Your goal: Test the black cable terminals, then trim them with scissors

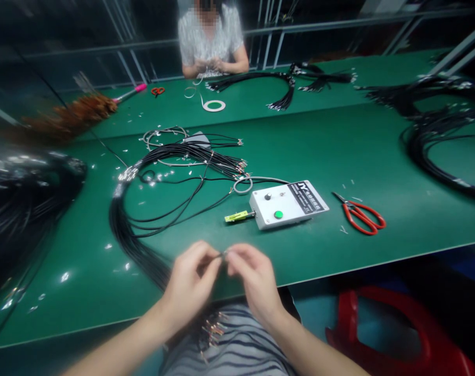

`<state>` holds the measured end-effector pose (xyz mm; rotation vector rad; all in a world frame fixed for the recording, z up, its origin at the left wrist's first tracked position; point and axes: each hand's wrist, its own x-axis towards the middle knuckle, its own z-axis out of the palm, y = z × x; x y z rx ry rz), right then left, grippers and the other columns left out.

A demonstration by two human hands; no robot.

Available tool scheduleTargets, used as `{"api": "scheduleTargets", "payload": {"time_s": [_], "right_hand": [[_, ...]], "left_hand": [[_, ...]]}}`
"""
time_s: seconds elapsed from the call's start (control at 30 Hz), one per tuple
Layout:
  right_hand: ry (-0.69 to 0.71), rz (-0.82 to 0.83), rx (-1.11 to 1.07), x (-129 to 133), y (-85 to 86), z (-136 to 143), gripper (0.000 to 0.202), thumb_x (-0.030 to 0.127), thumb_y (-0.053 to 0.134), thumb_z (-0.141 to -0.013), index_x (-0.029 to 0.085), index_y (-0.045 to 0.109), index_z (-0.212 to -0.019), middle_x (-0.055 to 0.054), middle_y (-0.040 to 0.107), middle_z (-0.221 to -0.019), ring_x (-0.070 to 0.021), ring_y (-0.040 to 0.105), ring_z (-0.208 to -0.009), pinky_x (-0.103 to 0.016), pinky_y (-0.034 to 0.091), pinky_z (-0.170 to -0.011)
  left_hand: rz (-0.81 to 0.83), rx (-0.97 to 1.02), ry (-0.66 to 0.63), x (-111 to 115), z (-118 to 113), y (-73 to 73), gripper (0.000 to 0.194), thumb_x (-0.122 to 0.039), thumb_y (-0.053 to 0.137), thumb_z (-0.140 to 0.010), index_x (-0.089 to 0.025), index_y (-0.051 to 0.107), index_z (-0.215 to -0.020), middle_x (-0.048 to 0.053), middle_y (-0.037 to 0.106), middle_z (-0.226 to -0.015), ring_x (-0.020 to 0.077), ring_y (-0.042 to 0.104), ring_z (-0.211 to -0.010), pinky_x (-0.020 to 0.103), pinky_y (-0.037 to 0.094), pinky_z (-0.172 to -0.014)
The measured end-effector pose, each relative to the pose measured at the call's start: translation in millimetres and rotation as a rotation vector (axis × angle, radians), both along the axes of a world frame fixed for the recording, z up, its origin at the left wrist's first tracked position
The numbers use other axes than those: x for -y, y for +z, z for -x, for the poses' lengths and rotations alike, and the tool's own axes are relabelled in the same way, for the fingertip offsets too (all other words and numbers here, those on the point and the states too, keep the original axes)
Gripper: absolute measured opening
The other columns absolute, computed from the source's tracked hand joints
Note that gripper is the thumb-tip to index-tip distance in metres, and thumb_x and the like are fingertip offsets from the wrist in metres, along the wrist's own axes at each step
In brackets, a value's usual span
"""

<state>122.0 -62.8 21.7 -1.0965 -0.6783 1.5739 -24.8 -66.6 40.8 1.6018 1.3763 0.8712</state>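
My left hand (194,274) is closed in a pinch on a thin dark cable above the table's front edge. Facing it, my right hand (253,271) pinches at the same cable's end; the tip is too small to make out. A thick bundle of black cables (123,230) curves from behind my left wrist up the table, its stripped ends (241,167) pointing right. Beyond my hands lies a white control box (286,203) with a green button and a yellow-green clip (237,216). Several copper-coloured wire ends (214,331) rest over my lap.
Red-handled scissors (365,218) lie right of the box. More black cables are piled at the far left (26,193) and right (429,151). Across the green table (331,141) sits a person (212,42), near a tape roll (214,106). A red chair (349,318) stands below right.
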Motion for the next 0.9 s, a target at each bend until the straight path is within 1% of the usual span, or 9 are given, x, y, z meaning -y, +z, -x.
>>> {"api": "scheduleTargets", "payload": {"time_s": [0.07, 0.13, 0.2, 0.33, 0.47, 0.6, 0.73, 0.8, 0.9], "right_hand": [[0.011, -0.003, 0.007, -1.6, 0.8, 0.4, 0.012, 0.028, 0.078, -0.074, 0.019, 0.071, -0.079, 0.003, 0.061, -0.061, -0.0097, 0.052, -0.056, -0.024, 0.044, -0.059], [0.027, -0.005, 0.002, -2.5, 0.4, 0.2, 0.012, 0.027, 0.078, -0.074, 0.019, 0.071, -0.079, 0.002, 0.062, -0.063, -0.0098, 0.053, -0.057, -0.024, 0.045, -0.059], [0.038, -0.001, -0.002, -2.6, -1.6, -0.5, 0.012, 0.027, 0.077, -0.075, 0.018, 0.072, -0.08, 0.002, 0.064, -0.066, -0.0095, 0.054, -0.058, -0.023, 0.045, -0.059], [0.068, 0.017, 0.016, -2.5, -6.0, -2.8, 0.014, 0.028, 0.077, -0.074, 0.017, 0.072, -0.08, 0.001, 0.066, -0.068, -0.0091, 0.055, -0.059, -0.022, 0.046, -0.059], [0.116, -0.032, 0.092, -4.4, -3.6, -6.0, 0.014, 0.03, 0.074, -0.078, 0.017, 0.069, -0.078, 0.002, 0.063, -0.063, -0.0099, 0.057, -0.058, -0.023, 0.047, -0.06], [0.101, -0.22, 0.305, -7.9, 2.7, -9.4, 0.008, 0.025, 0.068, -0.082, 0.018, 0.068, -0.078, 0.0, 0.064, -0.072, -0.0115, 0.06, -0.062, -0.024, 0.048, -0.062], [0.033, -0.429, 0.498, -10.3, 3.6, -10.1, 0.007, 0.02, 0.066, -0.084, 0.02, 0.069, -0.078, -0.001, 0.065, -0.077, -0.013, 0.061, -0.073, -0.025, 0.047, -0.069], [0.035, -0.36, 0.433, -10.9, 2.0, -10.1, 0.004, 0.023, 0.067, -0.084, 0.02, 0.069, -0.083, 0.0, 0.066, -0.078, -0.0127, 0.062, -0.071, -0.025, 0.048, -0.068], [0.083, -0.169, 0.255, -10.6, -0.5, -11.2, 0.013, 0.03, 0.068, -0.084, 0.02, 0.067, -0.092, 0.0, 0.068, -0.078, -0.0115, 0.062, -0.065, -0.025, 0.049, -0.065]], "left_hand": [[0.031, 0.042, -0.024, -0.8, -0.8, 4.2, 0.008, -0.022, 0.053, -0.093, -0.019, 0.061, -0.094, 0.003, 0.061, -0.088, 0.0147, 0.059, -0.076, 0.026, 0.05, -0.068], [0.053, 0.102, -0.051, -2.4, -3.2, 7.9, 0.018, -0.022, 0.054, -0.093, -0.022, 0.061, -0.109, 0.005, 0.061, -0.101, 0.0156, 0.06, -0.084, 0.025, 0.051, -0.069], [0.067, 0.166, -0.075, -5.1, -6.6, 9.9, 0.023, -0.023, 0.055, -0.093, -0.023, 0.061, -0.115, 0.006, 0.059, -0.104, 0.016, 0.06, -0.087, 0.024, 0.051, -0.067], [0.129, 0.335, -0.062, -11.8, -12.5, 8.9, 0.01, -0.023, 0.061, -0.089, -0.018, 0.068, -0.095, 0.003, 0.056, -0.09, 0.0116, 0.059, -0.072, 0.02, 0.047, -0.057], [0.251, 0.464, 0.052, -14.4, -13.8, 6.8, 0.012, -0.026, 0.065, -0.087, -0.015, 0.061, -0.086, 0.0, 0.056, -0.081, 0.0065, 0.055, -0.054, 0.02, 0.043, -0.05], [0.245, 0.422, 0.106, -10.9, -11.9, 7.7, 0.014, -0.028, 0.063, -0.089, -0.016, 0.057, -0.087, 0.0, 0.058, -0.086, 0.0075, 0.058, -0.057, 0.021, 0.043, -0.052], [0.179, 0.376, 0.147, -7.2, -10.8, 7.0, 0.012, -0.027, 0.061, -0.09, -0.016, 0.056, -0.086, -0.001, 0.055, -0.084, 0.0057, 0.05, -0.056, 0.022, 0.04, -0.053], [0.161, 0.388, 0.168, -6.9, -10.6, 5.3, 0.012, -0.027, 0.06, -0.091, -0.017, 0.055, -0.085, -0.002, 0.054, -0.082, 0.0058, 0.048, -0.057, 0.022, 0.039, -0.054], [0.148, 0.408, 0.194, -7.6, -10.5, 3.0, 0.013, -0.028, 0.06, -0.091, -0.017, 0.054, -0.085, -0.002, 0.052, -0.081, 0.0064, 0.049, -0.057, 0.023, 0.039, -0.055]]}}
